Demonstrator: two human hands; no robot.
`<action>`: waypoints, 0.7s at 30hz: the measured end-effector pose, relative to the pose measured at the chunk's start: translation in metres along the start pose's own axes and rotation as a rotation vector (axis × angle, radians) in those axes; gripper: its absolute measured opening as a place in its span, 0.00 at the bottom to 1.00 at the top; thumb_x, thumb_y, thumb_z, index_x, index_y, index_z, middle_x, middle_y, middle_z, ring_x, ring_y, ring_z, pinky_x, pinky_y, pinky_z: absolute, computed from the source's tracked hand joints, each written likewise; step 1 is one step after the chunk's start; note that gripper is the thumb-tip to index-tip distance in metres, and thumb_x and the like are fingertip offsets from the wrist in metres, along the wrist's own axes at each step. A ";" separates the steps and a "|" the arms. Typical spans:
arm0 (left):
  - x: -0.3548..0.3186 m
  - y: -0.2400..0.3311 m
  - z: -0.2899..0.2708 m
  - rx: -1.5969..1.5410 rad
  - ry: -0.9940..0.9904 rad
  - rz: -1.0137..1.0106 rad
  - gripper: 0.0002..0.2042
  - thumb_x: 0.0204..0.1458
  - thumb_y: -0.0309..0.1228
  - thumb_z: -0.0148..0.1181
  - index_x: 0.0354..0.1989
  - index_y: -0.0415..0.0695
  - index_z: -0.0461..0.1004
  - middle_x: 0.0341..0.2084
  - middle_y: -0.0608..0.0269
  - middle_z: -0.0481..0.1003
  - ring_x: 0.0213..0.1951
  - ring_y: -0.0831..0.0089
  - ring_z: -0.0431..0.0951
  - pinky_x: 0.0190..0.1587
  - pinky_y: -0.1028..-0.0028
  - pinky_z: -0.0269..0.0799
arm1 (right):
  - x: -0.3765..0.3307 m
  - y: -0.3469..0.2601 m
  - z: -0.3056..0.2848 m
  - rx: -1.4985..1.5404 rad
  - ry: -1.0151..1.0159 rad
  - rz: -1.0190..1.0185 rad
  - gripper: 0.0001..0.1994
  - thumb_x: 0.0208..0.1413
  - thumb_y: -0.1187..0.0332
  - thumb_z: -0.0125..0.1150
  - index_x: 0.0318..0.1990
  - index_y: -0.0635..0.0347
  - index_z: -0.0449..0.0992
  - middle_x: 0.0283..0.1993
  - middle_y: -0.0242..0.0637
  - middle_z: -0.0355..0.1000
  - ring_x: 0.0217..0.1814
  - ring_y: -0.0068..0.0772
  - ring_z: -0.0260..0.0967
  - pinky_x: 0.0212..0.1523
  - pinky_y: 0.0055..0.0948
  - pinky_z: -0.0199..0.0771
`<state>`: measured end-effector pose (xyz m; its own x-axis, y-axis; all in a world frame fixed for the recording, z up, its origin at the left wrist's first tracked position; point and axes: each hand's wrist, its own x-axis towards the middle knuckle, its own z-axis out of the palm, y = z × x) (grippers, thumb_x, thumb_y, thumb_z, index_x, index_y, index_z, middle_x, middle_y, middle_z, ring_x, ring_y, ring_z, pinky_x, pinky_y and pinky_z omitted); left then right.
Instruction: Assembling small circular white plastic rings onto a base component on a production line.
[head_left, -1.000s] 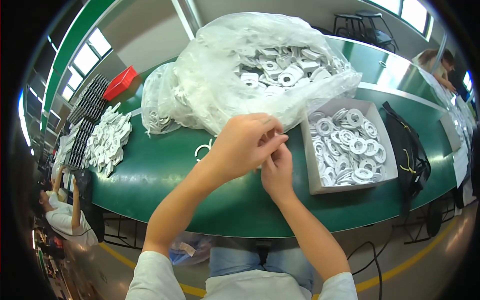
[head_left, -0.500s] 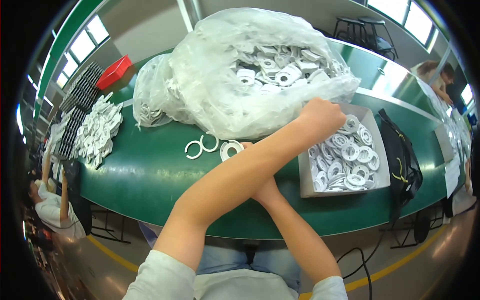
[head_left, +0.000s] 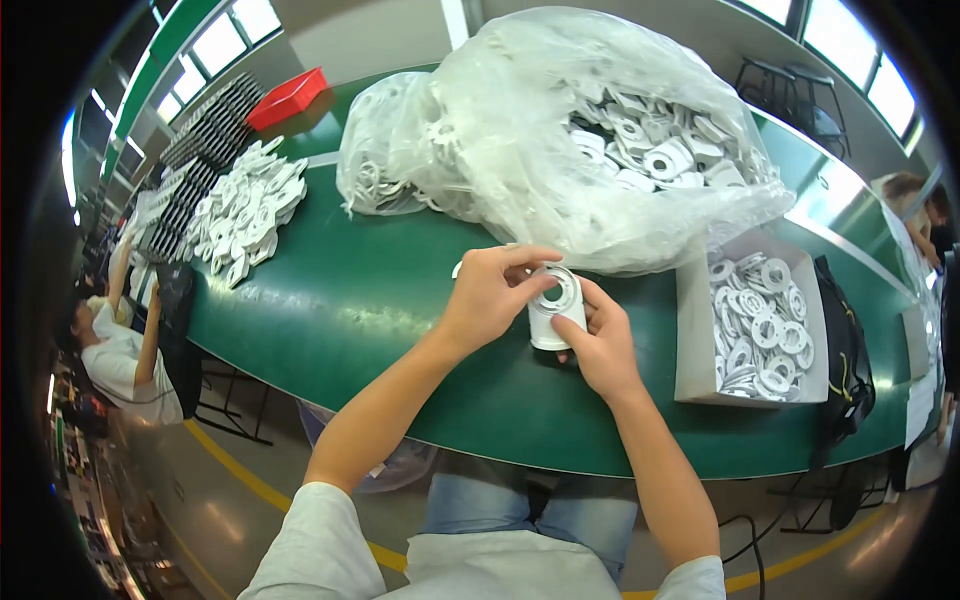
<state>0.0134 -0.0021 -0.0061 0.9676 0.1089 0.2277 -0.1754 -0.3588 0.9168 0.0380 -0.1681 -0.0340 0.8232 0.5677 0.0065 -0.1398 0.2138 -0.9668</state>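
My right hand (head_left: 603, 345) grips a white plastic housing (head_left: 545, 332) with a rounded top, its thumb lying across the front. A white ring (head_left: 566, 291) sits at the housing's round end, around the opening. My left hand (head_left: 488, 298) is closed on that ring from the left, with thumb and forefinger at its edge. Just past my left hand, a small bit of a white part (head_left: 457, 270) shows on the green table (head_left: 400, 285); the rest is hidden by the hand.
An open carton (head_left: 697, 345) of white rings stands right. Behind it bulges a large clear plastic bag (head_left: 520, 130) of white housings, beside a smaller bag (head_left: 375, 150). White parts (head_left: 245, 210), dark stacked trays (head_left: 180, 215) and a red bin (head_left: 288, 98) lie left. A black bag (head_left: 845, 350) sits far right.
My left hand has come back from the carton, uncrossing my arms, and now meets the housing in my right hand. The view has shifted, and the two C-shaped clips are now mostly hidden.
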 end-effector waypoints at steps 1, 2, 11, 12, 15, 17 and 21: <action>-0.002 -0.002 -0.001 -0.048 0.006 -0.042 0.10 0.48 0.22 0.63 0.40 0.35 0.78 0.32 0.60 0.78 0.32 0.82 0.76 0.34 0.81 0.72 | -0.001 -0.002 0.002 -0.012 0.006 0.006 0.21 0.53 0.76 0.55 0.56 0.64 0.65 0.38 0.33 0.74 0.31 0.17 0.69 0.22 0.16 0.65; -0.002 -0.004 -0.003 -0.065 0.013 -0.029 0.09 0.48 0.22 0.63 0.38 0.34 0.77 0.29 0.62 0.78 0.31 0.83 0.76 0.33 0.81 0.72 | -0.002 -0.002 0.003 -0.023 0.011 0.011 0.20 0.54 0.75 0.55 0.56 0.64 0.66 0.38 0.32 0.74 0.31 0.16 0.69 0.22 0.16 0.65; 0.011 0.001 -0.055 0.217 -0.002 0.114 0.10 0.44 0.31 0.67 0.32 0.38 0.78 0.24 0.58 0.78 0.27 0.74 0.77 0.31 0.75 0.71 | -0.004 -0.001 0.000 -0.084 0.080 -0.006 0.15 0.58 0.72 0.52 0.51 0.67 0.69 0.30 0.30 0.72 0.20 0.12 0.63 0.15 0.15 0.54; 0.009 -0.001 -0.073 0.306 0.005 0.108 0.12 0.42 0.31 0.68 0.33 0.38 0.78 0.25 0.57 0.78 0.28 0.71 0.77 0.32 0.74 0.71 | -0.004 -0.004 0.002 -0.087 0.065 0.021 0.15 0.58 0.72 0.52 0.51 0.68 0.69 0.30 0.30 0.72 0.20 0.13 0.62 0.15 0.15 0.54; 0.001 -0.016 -0.095 0.555 -0.098 0.006 0.18 0.38 0.32 0.70 0.40 0.41 0.76 0.36 0.55 0.74 0.42 0.62 0.73 0.46 0.69 0.69 | -0.003 -0.003 0.005 -0.081 0.059 0.013 0.14 0.58 0.73 0.51 0.51 0.68 0.69 0.29 0.30 0.72 0.19 0.13 0.61 0.15 0.15 0.55; -0.005 -0.024 -0.086 0.635 -0.142 0.035 0.21 0.37 0.32 0.70 0.42 0.42 0.74 0.40 0.55 0.70 0.49 0.57 0.68 0.52 0.66 0.65 | -0.003 -0.003 0.003 -0.089 0.050 0.010 0.14 0.59 0.73 0.51 0.51 0.68 0.68 0.29 0.30 0.72 0.19 0.13 0.61 0.15 0.16 0.55; -0.001 -0.028 -0.073 0.711 -0.191 -0.037 0.23 0.34 0.31 0.72 0.42 0.40 0.73 0.40 0.54 0.69 0.46 0.57 0.70 0.50 0.66 0.67 | -0.002 -0.007 0.004 -0.097 0.043 0.025 0.14 0.59 0.73 0.50 0.52 0.69 0.68 0.30 0.31 0.72 0.20 0.14 0.62 0.16 0.16 0.57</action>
<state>0.0037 0.0758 -0.0079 0.9967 -0.0078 0.0804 -0.0451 -0.8793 0.4742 0.0349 -0.1679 -0.0262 0.8434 0.5366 -0.0271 -0.1085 0.1207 -0.9867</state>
